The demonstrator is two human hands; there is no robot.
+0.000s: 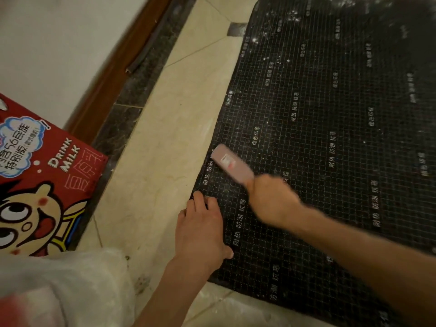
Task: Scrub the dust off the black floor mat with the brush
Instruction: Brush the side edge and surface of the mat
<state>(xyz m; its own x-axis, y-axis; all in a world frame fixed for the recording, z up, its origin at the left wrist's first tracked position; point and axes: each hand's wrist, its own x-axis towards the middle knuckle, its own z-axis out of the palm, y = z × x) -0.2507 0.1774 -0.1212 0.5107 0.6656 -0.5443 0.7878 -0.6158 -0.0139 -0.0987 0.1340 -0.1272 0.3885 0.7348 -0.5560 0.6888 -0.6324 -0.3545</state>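
A black floor mat (330, 138) with a white grid and printed characters fills the right side, lying on beige tiles. White dust speckles its far part and its left edge. My right hand (271, 199) grips a pale pink brush (232, 164), blurred by motion, over the mat's left edge. My left hand (203, 227) rests flat on the mat's left border, fingers spread and pressing it down.
A red milk carton box (47, 180) with a cartoon face stands on the floor at left, near the wall and its brown skirting board (113, 76). A white plastic bag (70, 284) bulges at the bottom left. Beige tile floor (169, 138) lies between box and mat.
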